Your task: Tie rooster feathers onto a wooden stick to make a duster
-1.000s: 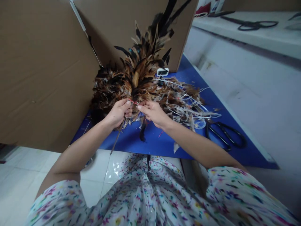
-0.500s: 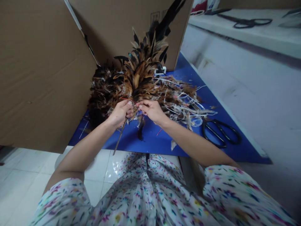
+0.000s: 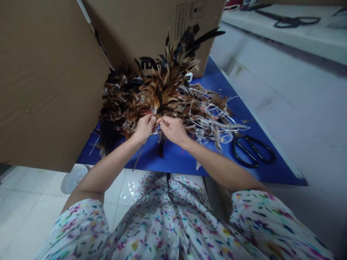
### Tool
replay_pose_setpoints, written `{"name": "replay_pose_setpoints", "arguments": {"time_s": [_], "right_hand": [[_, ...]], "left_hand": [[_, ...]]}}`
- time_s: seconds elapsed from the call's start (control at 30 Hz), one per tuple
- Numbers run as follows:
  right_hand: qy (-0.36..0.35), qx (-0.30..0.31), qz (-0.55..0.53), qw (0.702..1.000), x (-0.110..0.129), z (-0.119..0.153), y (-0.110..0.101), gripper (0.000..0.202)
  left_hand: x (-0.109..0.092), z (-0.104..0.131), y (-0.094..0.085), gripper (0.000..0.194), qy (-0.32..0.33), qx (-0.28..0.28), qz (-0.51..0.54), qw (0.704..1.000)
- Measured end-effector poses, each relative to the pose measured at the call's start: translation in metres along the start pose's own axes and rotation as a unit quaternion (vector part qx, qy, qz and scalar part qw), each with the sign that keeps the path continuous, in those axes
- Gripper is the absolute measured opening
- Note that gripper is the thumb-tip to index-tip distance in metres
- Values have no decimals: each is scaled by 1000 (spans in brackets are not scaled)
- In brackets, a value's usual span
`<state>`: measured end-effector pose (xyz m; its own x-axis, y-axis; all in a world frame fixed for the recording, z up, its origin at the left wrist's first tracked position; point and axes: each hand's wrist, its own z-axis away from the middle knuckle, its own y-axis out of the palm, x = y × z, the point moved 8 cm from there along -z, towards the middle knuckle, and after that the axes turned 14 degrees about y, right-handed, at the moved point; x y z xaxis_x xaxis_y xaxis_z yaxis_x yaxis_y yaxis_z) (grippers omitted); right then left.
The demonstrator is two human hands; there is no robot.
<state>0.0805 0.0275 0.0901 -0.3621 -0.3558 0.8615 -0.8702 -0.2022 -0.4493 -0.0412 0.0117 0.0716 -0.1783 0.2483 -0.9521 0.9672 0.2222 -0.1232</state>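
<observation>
a tall sheet of brown cardboard stands at the left, with a dark feather pile just beside it on the blue table. next comes the left hand, thumb and fingers pinched round the base of the upright feather bundle, a thin brown stem poking out below. a bit of red thread shows just above those fingers, right by the bundle's base. the bundle sits in the middle, its tips fanning up and off to the right, in front of more cardboard. the right hand has come in so its fingertips meet the left's; they're pressed together, though i can't tell whether thread or feather is caught between them. with both hands this close, the work looks to be down at the base, and slack there could probably let the feathers splay. further right, loose feathers with white strips lie tangled, then black-handled scissors rest on the table, and another pair sits on the ledge.
</observation>
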Motion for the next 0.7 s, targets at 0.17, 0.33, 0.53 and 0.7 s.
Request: {"name": "replay_pose_setpoints", "arguments": {"time_s": [0.17,0.33,0.53,0.7], "right_hand": [[6,56,130,990,11,5,-4,25],[1,88,245,966,26,20,-4,30],[-35,105,380,919,43,46,1,33],[-65,117,442,887,62,63,-19,33]], "left_hand": [[-14,-4,-7,25,122,42,-277,952],[-26,-3,-1,21,215,95,-412,880],[-29,11,11,27,182,193,-576,773],[-39,20,21,37,178,248,-672,675]]}}
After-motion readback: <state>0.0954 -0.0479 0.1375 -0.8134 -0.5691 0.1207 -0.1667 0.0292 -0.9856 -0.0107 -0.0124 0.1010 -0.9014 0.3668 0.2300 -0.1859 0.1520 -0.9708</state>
